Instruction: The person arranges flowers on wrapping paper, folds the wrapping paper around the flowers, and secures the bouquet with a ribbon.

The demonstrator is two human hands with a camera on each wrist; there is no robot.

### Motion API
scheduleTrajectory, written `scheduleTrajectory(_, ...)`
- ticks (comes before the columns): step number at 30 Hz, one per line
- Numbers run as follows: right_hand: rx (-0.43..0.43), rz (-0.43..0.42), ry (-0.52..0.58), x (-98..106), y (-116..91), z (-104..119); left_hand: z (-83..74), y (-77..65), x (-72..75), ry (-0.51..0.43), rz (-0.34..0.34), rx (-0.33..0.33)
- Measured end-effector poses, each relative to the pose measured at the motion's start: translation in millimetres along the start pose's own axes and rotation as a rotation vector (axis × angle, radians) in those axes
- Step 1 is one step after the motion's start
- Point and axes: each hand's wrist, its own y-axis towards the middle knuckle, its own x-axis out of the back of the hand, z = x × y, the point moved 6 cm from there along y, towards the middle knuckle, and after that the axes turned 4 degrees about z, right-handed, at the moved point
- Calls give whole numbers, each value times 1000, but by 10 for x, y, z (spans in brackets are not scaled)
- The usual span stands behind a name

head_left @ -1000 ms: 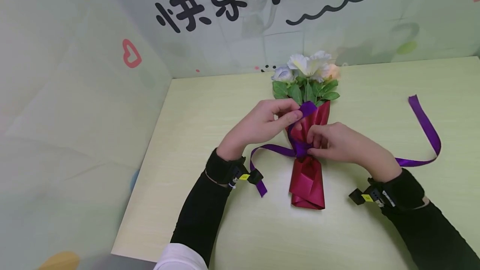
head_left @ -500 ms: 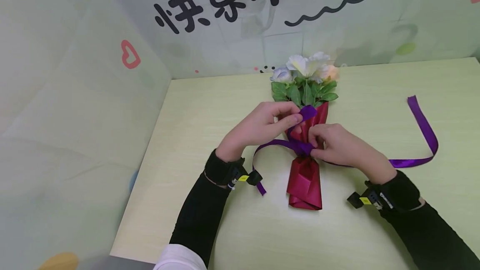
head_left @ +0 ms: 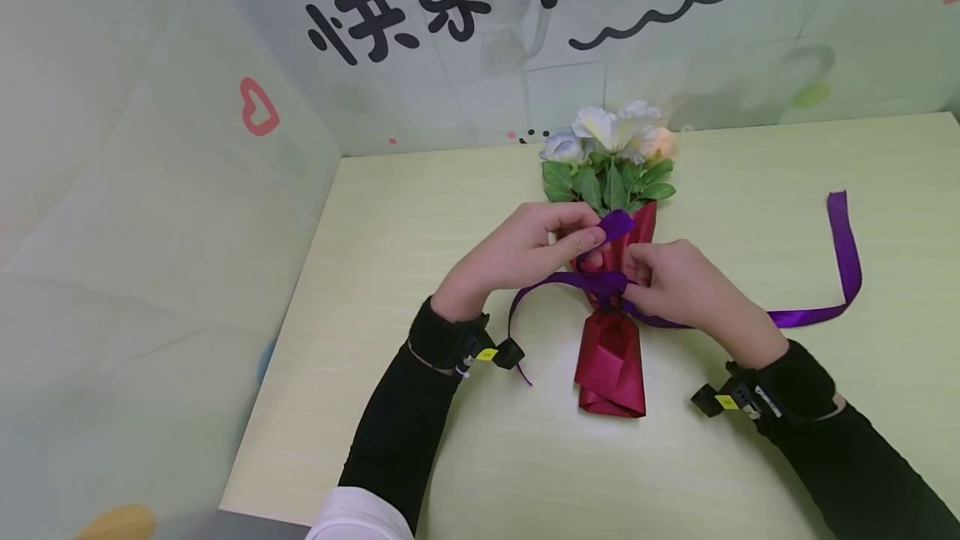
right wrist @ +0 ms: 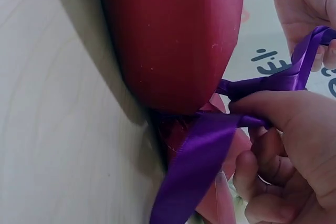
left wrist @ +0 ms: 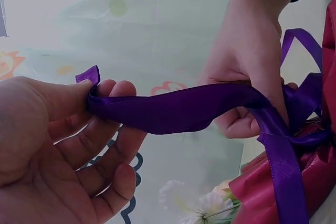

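Observation:
A bouquet wrapped in shiny red paper point(head_left: 611, 369) lies on the table, its white, lilac and peach flowers point(head_left: 611, 132) toward the wall. A purple ribbon point(head_left: 846, 261) is tied round its narrow waist. My left hand point(head_left: 536, 244) is over the upper wrap and pinches one ribbon end between thumb and forefinger, the strip point(left wrist: 157, 109) stretching from there to the knot. Beside the knot, my right hand point(head_left: 686, 286) pinches the ribbon point(right wrist: 252, 121) with thumb and fingers. One tail hangs in a loop to the left; a longer one trails right beneath the right wrist.
The pale wooden table point(head_left: 390, 240) meets a printed backdrop point(head_left: 450, 90) at its far edge, just behind the flowers. Both wrists wear black bands with small cameras point(head_left: 510, 352).
My right hand has shifted slightly up and left at the knot. The long right tail has been drawn leftward, and the left loop has risen and narrowed. My left hand stays in place.

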Motion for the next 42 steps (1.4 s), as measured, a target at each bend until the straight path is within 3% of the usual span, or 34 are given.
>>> scheduleTrajectory(8,-38,34,-3,-10,-5,-4,13,2,1,0,-1,-8)
scheduleTrajectory(19,-87,-26,68,-14,10,-14,9,4,2,-10,-1,-11)
scheduleTrajectory(29,-85,-71,41,9,-1,-23,9,10,-3,-9,7,-9)
scheduleTrajectory(37,-81,-32,14,4,6,-2,18,16,-23,-4,5,-10)
scheduleTrajectory(42,-95,43,96,-32,-1,-54,20,16,-34,-16,12,-2)
